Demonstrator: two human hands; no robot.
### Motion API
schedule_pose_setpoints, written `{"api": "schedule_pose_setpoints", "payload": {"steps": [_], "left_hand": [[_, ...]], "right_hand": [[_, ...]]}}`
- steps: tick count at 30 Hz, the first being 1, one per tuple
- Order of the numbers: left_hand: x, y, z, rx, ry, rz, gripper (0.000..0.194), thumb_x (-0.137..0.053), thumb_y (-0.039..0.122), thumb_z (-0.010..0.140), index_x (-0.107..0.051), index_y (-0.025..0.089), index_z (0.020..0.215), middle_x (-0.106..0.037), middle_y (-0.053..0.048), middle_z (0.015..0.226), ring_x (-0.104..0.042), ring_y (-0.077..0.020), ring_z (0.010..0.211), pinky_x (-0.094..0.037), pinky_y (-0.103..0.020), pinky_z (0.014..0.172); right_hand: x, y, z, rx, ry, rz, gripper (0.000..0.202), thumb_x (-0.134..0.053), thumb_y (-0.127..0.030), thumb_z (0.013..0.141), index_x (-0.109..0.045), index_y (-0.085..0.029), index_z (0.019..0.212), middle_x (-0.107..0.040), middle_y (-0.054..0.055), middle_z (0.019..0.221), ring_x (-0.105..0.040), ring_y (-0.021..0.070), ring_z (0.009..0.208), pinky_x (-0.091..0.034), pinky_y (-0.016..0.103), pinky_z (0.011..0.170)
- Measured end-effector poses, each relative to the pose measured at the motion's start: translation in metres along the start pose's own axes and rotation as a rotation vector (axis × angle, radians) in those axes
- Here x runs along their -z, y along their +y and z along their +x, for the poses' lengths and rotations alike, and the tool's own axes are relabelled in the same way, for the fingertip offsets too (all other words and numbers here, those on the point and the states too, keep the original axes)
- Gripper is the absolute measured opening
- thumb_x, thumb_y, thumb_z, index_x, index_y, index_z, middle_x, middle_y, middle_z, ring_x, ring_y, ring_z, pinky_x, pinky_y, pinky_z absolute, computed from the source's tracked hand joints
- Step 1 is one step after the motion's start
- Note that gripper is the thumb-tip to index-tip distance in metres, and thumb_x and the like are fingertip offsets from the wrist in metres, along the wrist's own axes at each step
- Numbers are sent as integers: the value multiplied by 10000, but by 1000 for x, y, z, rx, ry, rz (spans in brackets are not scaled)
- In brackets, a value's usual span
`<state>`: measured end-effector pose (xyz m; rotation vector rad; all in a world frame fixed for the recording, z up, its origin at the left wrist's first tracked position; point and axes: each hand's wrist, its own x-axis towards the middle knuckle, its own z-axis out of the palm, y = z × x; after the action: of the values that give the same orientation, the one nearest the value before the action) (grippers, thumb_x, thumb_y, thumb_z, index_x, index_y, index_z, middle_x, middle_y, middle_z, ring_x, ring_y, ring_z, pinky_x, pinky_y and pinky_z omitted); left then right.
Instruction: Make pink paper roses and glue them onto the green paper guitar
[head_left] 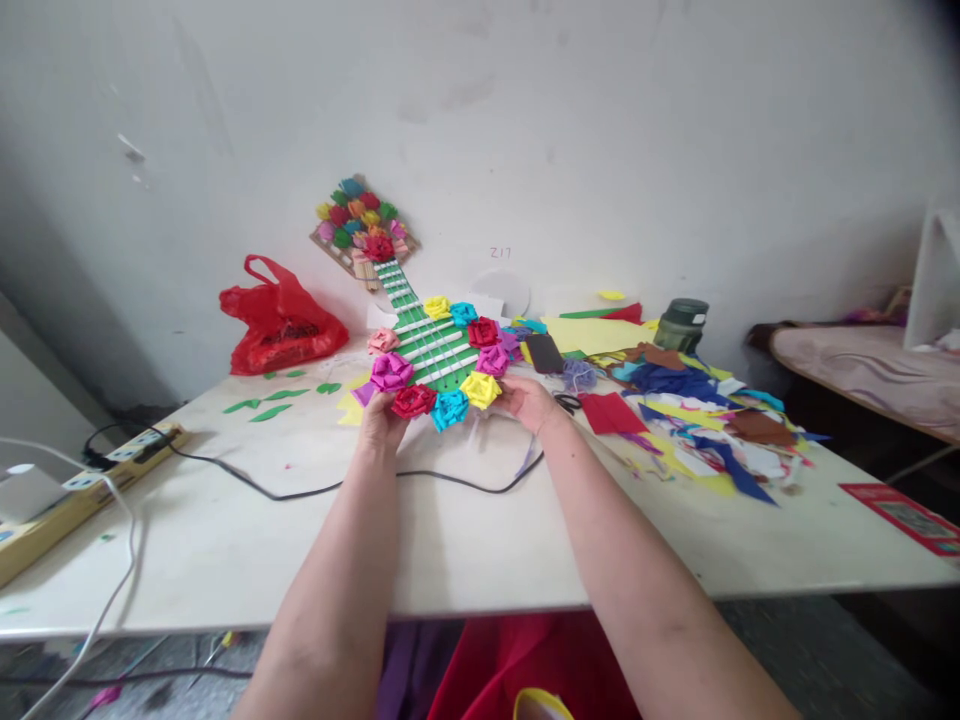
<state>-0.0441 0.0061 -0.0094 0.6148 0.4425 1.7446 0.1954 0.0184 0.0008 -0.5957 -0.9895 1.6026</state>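
Note:
Between my two hands is a guitar-shaped paper craft (431,352), green with white strips and thin strings. Folded paper flowers in yellow, blue, red, pink and purple run around its body, and a red one tops its neck. It tilts up off the table, its neck pointing away from me toward the wall. My left hand (382,425) grips the lower left edge by the purple and red flowers. At the lower right edge, by the yellow flower, my right hand (529,402) closes on it. The fingertips of both hands are partly hidden behind the flowers.
A red plastic bag (281,318) and green paper leaves (270,412) lie left. Behind stands a flower-covered board (360,222). Coloured paper scraps (690,395), scissors (568,403), a phone-like dark slab (545,353) and a green bottle (681,326) sit right. A black cable (300,495) crosses the table.

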Motion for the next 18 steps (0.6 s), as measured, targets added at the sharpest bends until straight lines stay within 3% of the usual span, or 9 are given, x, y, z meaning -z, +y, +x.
{"api": "schedule_pose_setpoints", "payload": {"steps": [5,18], "left_hand": [[0,-2,1,38,57,1,224,-568,58,503,-573,160,703,-626,-10,625,-592,-143,580,-514,-274,597],[-1,-2,1,74,49,-3,233,-550,75,513,-585,147,732,-636,-41,650,-611,-173,596,-524,-307,593]], "right_hand": [[5,5,3,-10,-4,-30,115,-601,-124,703,-676,-135,790,-713,74,775,-673,199,767,-555,356,749],[6,9,4,8,2,-21,109,-671,-166,685,-684,-148,792,-720,62,786,-674,192,786,-557,340,763]]}}
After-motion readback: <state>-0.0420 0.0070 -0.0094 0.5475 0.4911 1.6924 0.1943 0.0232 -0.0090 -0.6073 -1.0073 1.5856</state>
